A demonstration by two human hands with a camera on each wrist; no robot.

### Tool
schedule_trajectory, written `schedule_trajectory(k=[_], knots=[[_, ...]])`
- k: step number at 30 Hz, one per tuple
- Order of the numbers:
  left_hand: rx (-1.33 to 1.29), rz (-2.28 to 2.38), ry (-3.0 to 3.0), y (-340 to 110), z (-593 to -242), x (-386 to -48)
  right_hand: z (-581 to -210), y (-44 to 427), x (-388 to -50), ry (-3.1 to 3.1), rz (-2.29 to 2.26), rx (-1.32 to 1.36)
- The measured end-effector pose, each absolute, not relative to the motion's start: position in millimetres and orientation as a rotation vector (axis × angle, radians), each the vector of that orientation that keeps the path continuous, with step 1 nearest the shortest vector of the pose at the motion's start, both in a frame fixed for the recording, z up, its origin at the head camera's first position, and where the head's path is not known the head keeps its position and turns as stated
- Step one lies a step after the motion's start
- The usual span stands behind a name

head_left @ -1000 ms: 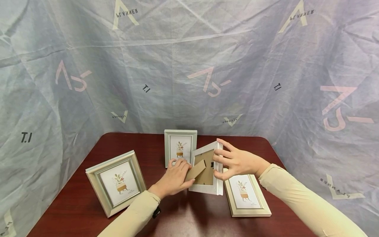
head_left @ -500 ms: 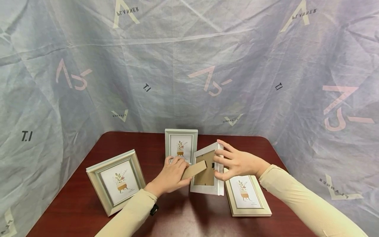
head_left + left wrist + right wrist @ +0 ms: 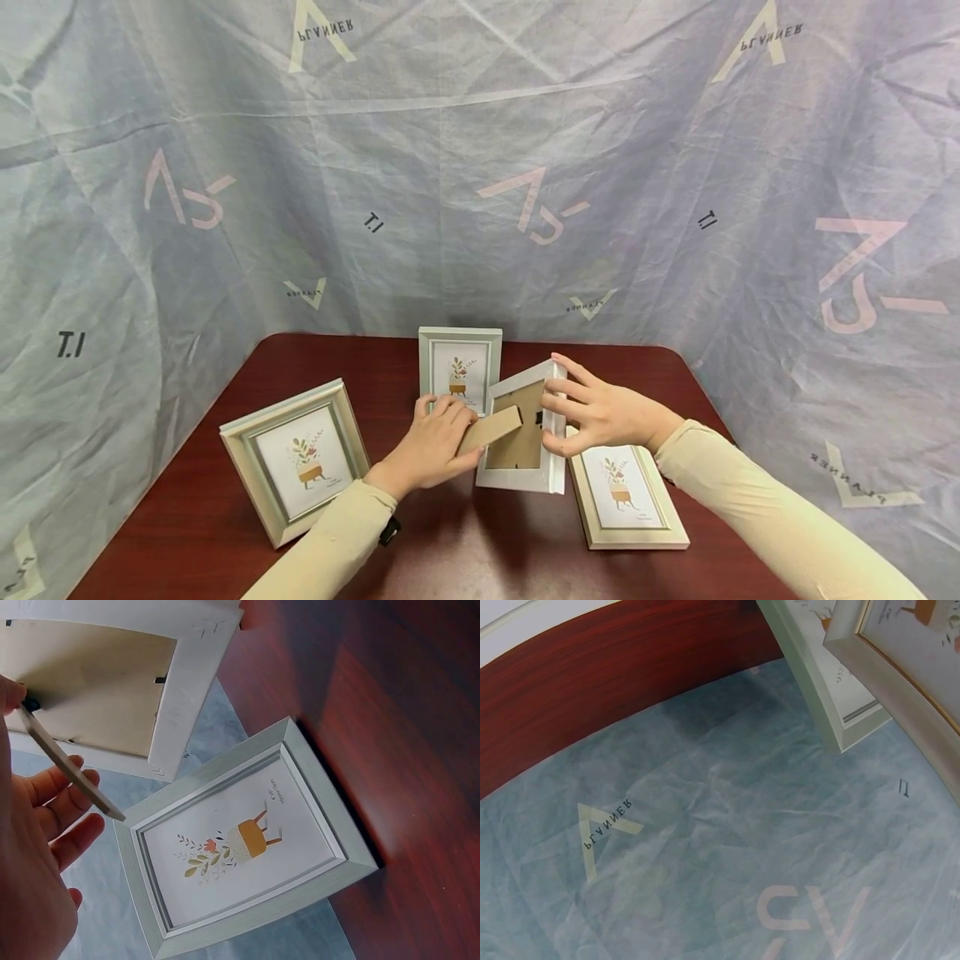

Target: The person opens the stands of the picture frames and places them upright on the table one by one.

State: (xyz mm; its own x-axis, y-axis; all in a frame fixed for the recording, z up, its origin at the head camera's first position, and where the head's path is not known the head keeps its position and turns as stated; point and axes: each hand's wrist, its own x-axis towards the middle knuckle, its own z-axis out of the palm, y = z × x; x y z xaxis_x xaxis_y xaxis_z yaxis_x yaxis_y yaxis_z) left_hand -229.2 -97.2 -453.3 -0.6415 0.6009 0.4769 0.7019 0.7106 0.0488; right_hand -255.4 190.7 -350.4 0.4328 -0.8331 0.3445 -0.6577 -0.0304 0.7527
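Two bare hands hold a white rectangular picture frame (image 3: 527, 479) near the middle of the table, its back turned toward the head camera and its body tilted. Set in that back is a light-brown backing board (image 3: 529, 437) with small dark tabs along its edges, and a flat brown cardboard leg (image 3: 492, 428) stands out from it at an angle. The left hand (image 3: 435, 442) pinches this leg, thumb on one face and fingers on the other; the right hand (image 3: 606, 412) grips the frame's right edge, fingers spread along it. Whether the frame's lower edge touches the table cannot be told. Just behind the left hand, a pale green rectangular frame (image 3: 460, 367) stands upright, showing a potted-plant print. To the right, a cream rectangular frame (image 3: 622, 496) lies face up, partly hidden by the right hand. Well to the left, a champagne-coloured frame (image 3: 300, 458) stands leaning back. All bear a similar print. Beneath is a dark red wooden table (image 3: 465, 554), and behind hangs wrinkled grey-blue cloth (image 3: 442, 150) with printed lettering.
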Motion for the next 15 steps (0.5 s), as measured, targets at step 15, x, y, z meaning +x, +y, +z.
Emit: schedule_trajectory(k=[15], knots=[[-0.946,-0.357,-2.396,-96.7,-457.3,-228.6,-349.4,191.9,-256.1,-1.392,-0.200,1.708]])
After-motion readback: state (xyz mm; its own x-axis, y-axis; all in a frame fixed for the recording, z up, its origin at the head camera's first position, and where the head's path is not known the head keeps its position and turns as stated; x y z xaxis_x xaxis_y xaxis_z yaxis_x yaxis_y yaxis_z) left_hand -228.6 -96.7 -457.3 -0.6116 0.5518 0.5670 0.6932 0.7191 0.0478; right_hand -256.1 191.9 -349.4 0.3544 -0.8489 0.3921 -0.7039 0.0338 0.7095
